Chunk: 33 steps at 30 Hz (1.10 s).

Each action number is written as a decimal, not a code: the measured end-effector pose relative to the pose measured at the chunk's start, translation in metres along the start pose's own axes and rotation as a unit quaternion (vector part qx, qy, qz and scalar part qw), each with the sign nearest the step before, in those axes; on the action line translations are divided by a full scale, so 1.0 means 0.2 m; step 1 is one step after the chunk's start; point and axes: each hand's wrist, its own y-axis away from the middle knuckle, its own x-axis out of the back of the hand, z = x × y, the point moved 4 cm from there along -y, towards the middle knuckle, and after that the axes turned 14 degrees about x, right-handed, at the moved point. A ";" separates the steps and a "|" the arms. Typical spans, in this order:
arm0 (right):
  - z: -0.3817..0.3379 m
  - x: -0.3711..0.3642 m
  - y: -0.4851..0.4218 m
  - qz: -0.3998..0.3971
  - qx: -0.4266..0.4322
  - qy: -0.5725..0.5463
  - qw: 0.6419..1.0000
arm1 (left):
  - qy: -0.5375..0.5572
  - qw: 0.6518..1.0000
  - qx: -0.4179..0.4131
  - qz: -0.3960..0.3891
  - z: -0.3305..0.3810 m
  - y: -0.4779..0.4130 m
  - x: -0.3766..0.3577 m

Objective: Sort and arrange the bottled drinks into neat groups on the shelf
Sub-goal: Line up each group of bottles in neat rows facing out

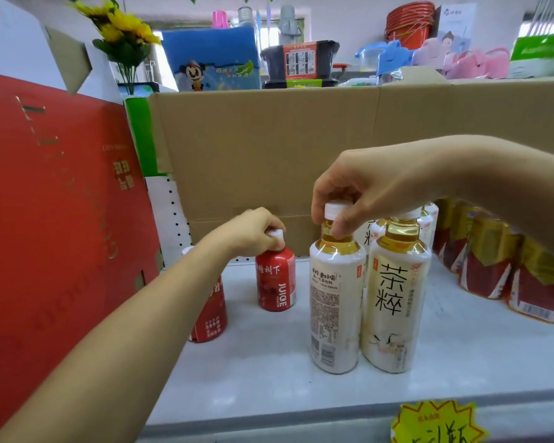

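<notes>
From the head camera we look down on a pale grey shelf (269, 372). The left hand (253, 230) reaches in from the lower left, its fingers curled over the white cap of a small red juice bottle (275, 279). This bottle stands upright toward the back of the shelf, close to the cardboard box (269, 148) behind it. A second red bottle (210, 318) stands nearer to us and further left, partly hidden by the left forearm; we cannot tell whether the arm touches it.

The right hand (359, 190) comes in from the right and grips the white cap of a tall tea bottle (335, 302), with the thumb down on the neck and the fingers bent over the top. That bottle stands upright near the middle of the shelf, its small-print label and barcode turned toward us. Just beside it on the right stands another tea bottle (394, 311), showing large black characters. We cannot tell whether the two touch. Behind this pair we make out more tea bottles (373, 233), mostly hidden.

At the far right, wrapped packs of red and gold drinks (493, 270) sit on the shelf, apart from the tea bottles. A big red carton (45, 203) fills the left side. A yellow price tag (435, 423) hangs on the shelf's front edge. Above the box we see sunflowers (119, 27) and a stack of red basins (410, 20)
</notes>
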 end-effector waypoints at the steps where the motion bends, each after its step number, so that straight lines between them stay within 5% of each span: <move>1: 0.01 0.00 -0.01 0.004 0.002 0.003 1.000 | -0.033 0.999 0.009 0.005 0.00 0.02 0.02; 10: 0.07 -0.03 -0.19 0.079 -0.019 0.063 0.995 | -0.224 0.967 0.089 0.086 -0.03 0.22 0.11; 12: 0.07 -0.02 -0.14 0.098 -0.026 0.063 0.993 | -0.128 0.984 0.049 0.117 0.02 0.31 0.08; 14: 0.05 0.01 0.00 0.203 -0.009 0.021 0.979 | 0.081 0.993 0.022 0.087 0.11 0.45 0.01; 18: 0.13 -0.12 0.46 0.472 -0.036 -0.133 0.871 | 0.233 0.969 0.005 0.079 0.21 0.47 -0.12; 24: 0.18 -0.70 0.57 0.252 -0.195 -0.172 0.932 | 0.152 0.984 -0.011 0.095 0.31 0.29 0.00; 33: 0.16 -0.82 0.38 0.274 -0.251 -0.140 0.918 | 0.108 0.989 0.011 0.102 0.26 -0.08 0.04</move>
